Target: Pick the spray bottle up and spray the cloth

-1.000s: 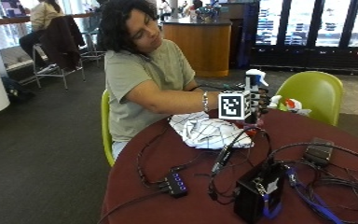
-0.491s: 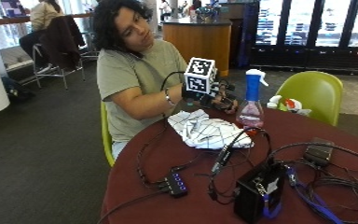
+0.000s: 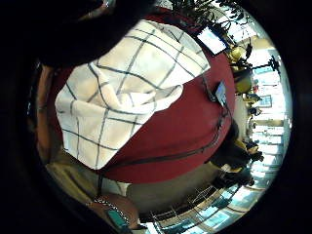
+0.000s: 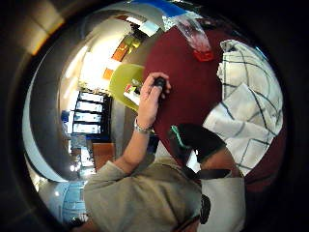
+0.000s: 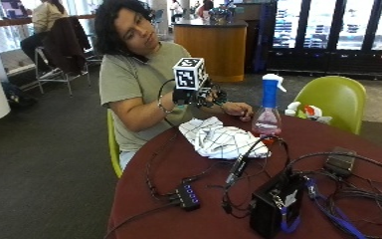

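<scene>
Whether the right hand (image 5: 201, 95) was spread or curled could not be told from any view. What showed was that it held nothing. It hovered above the near edge of the table (image 5: 178, 219), in front of the person's chest, and both palm views looked down on bare things rather than on anything in the grasp. The little-finger view was filled by the cloth (image 3: 122, 92), so the palm faced down over it, apart from it.

Just right of the hand in the outside view lay the cloth (image 5: 221, 141), a white checked towel rumpled in a heap on the red tabletop, a cable running along its right edge. It sat close to the person and between them and the bottle, probably so that a spray aimed from the seat would land on it.

Further right the bare left hand (image 5: 238, 108) rested on the table behind the cloth, likely for steadiness, and played no part in the task.

Next came the bottle (image 5: 268, 112), upright on the table just beside the cloth's far corner, blue trigger head on top, pink liquid low inside. Nobody touched it, and it was well apart from the gloved hand. The pick-up therefore seemed not yet done. It would call for a reach past the cloth and the left hand.

Behind it stood a green chair (image 5: 333, 97).
</scene>
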The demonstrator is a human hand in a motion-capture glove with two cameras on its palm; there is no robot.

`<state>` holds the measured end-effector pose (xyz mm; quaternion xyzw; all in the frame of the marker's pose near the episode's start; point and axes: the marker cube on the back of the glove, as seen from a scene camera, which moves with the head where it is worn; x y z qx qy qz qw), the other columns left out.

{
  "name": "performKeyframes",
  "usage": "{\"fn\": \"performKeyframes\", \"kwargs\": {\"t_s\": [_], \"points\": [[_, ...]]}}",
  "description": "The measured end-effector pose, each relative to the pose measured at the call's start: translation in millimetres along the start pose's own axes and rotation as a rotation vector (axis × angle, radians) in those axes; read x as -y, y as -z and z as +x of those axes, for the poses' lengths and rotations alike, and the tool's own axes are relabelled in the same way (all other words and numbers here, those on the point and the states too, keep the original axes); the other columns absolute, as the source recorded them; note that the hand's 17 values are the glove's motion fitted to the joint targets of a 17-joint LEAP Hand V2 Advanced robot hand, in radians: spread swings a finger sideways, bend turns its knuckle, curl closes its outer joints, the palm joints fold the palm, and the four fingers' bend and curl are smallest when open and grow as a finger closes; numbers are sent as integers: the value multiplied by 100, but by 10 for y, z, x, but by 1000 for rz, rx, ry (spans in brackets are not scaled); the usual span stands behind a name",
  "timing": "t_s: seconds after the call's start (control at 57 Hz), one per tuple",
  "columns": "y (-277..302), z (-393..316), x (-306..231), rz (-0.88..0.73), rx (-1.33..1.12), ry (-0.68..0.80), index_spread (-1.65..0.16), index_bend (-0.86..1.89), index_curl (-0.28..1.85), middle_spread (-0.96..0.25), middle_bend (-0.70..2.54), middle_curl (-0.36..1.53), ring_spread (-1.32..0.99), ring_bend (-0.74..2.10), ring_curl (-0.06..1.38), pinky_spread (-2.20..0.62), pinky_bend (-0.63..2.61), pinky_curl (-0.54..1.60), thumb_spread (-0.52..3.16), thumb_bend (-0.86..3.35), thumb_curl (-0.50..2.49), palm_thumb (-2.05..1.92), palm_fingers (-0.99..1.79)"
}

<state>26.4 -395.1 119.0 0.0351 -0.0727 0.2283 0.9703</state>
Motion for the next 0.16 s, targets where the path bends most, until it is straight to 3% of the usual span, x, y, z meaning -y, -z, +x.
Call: {"fn": "performKeyframes", "kwargs": {"t_s": [0.158], "points": [[41, -77, -83, 19, -18, 42, -40, 19, 27, 0, 18, 34, -6, 26, 32, 20, 29, 34, 107, -1, 39, 64, 23]]}}
